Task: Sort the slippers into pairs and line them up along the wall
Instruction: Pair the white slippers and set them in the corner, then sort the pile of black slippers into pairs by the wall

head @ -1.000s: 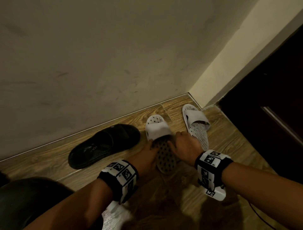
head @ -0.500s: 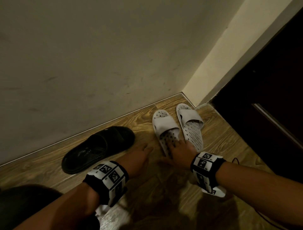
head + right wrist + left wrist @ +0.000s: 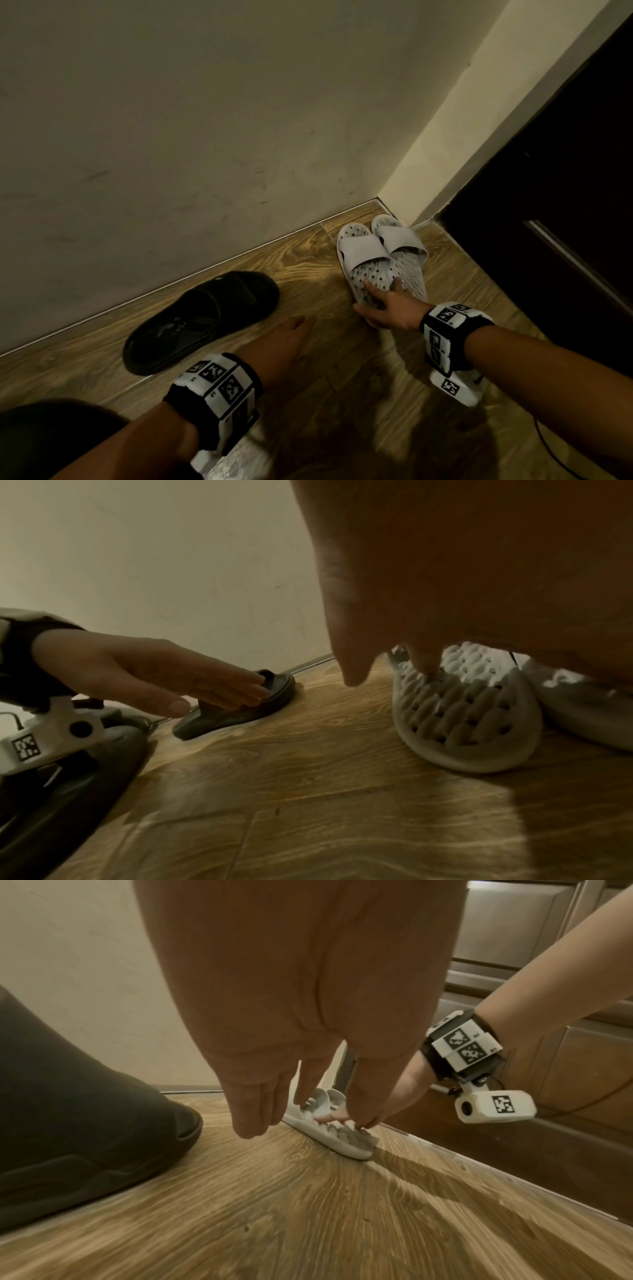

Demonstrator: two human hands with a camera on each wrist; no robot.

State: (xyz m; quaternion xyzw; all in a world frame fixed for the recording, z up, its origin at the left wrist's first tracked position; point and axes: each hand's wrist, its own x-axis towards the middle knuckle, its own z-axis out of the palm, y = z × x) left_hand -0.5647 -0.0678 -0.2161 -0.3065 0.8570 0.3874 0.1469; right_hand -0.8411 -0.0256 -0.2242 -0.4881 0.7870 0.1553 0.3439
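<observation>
White slippers (image 3: 380,260): paired side by side in the corner at 1 o'clock, toes to the wall (image 3: 205,120); right hand (image 3: 387,308), fingers straight, presses their heels. Black slipper (image 3: 202,318): single, 10 o'clock, askew, mate unseen. Left hand (image 3: 284,342): relaxed, holding nothing. Black pair outstanding.

Heel of the left white slipper (image 3: 361,265) is covered by the right hand (image 3: 387,306) in the head view, and the right white slipper (image 3: 402,255) is partly overlapped by its mate. A second dark slipper (image 3: 68,783), near left, is cut off by the right wrist frame edge and half hidden by the wrist camera. Left wrist floor (image 3: 308,1218) is motion-blurred.
</observation>
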